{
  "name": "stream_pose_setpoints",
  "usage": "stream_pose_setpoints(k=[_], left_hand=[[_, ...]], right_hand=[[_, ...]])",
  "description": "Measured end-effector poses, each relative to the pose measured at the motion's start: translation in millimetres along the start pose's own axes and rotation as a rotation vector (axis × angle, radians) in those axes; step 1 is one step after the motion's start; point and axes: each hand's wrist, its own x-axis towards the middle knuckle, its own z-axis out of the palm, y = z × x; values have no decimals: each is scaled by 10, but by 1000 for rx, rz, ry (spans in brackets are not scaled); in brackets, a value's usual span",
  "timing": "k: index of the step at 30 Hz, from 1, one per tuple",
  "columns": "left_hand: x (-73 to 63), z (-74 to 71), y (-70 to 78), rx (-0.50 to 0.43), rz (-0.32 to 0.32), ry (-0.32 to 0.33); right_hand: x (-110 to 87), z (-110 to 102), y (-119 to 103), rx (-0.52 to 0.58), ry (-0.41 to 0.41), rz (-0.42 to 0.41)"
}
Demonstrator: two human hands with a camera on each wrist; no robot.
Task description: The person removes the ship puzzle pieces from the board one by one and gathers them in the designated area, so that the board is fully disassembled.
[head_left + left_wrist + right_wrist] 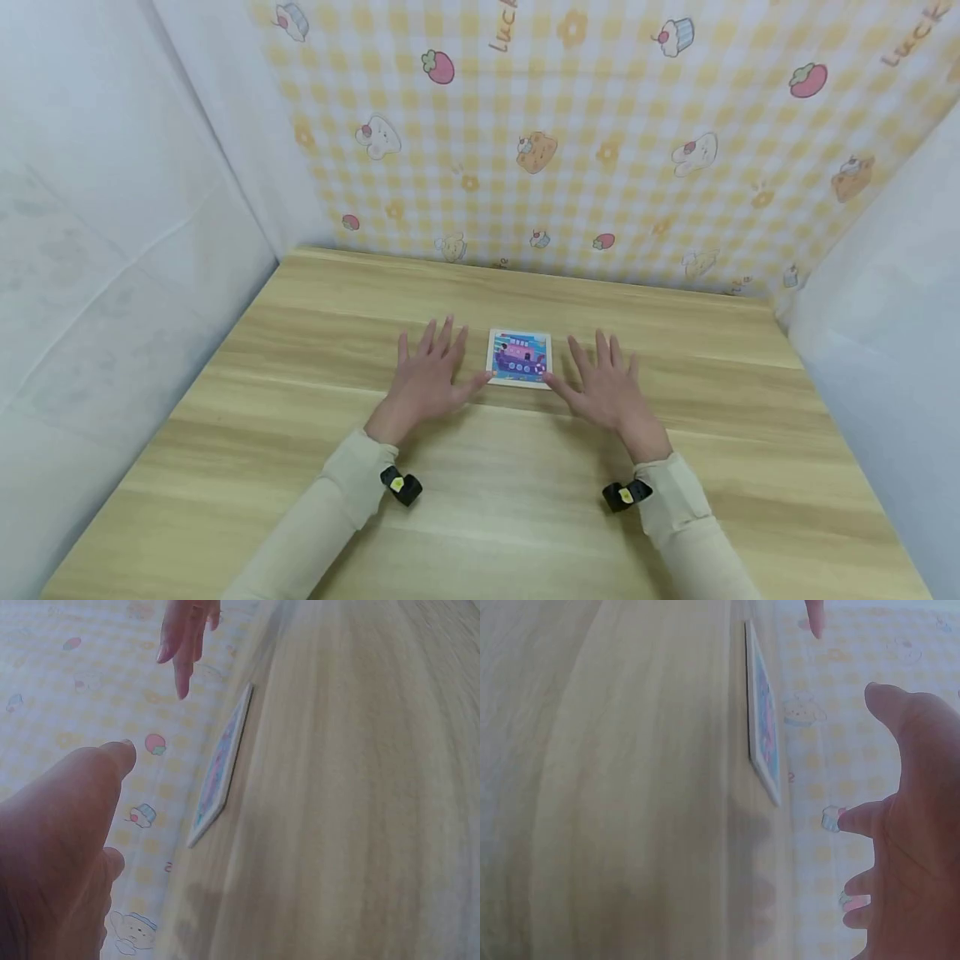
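A small, flat, square picture puzzle [519, 358] with a white border and a purple-pink ship on blue lies on the wooden table. To its left my left hand [431, 379] is spread, fingers straight. My right hand [606, 387] is spread on the other side. Both thumbs point toward the puzzle's near corners in the head view. In the left wrist view the puzzle [221, 769] lies flat, and the left hand [64, 832] appears raised above the table. The right wrist view shows the puzzle [763, 712] apart from the right hand [922, 817]. Neither hand holds anything.
The light wooden table [480, 517] meets a yellow checked cloth [525, 100] with cartoon prints at the back. White sheets hang at the left [112, 208] and right [892, 275]. Each wrist wears a black strap.
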Motion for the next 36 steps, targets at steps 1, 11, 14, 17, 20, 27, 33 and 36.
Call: stream_pose_setpoints(k=[1,11,14,17,20,27,33,36], left_hand=[[9,8,-7,-4,0,-1],[110,43,-36,-44,4,9],[137,69,-29,-44,26,10],[148,113,-18,-50,32,-7],[161,145,-4,-55,26,-5],[228,174,60,-106,36,47],[292,256,111,-178,22,104],[328,316,129,-234,25,165]], right_hand=[[7,5,16,1,-3,2],[114,-10,123,54,28,12],[137,-1,114,58,53,7],[150,47,98,81,80,-9],[175,112,70,130,109,-25],[306,231,-29,237,173,-42],[481,236,-198,327,202,-78],[594,239,-274,359,189,-88]])
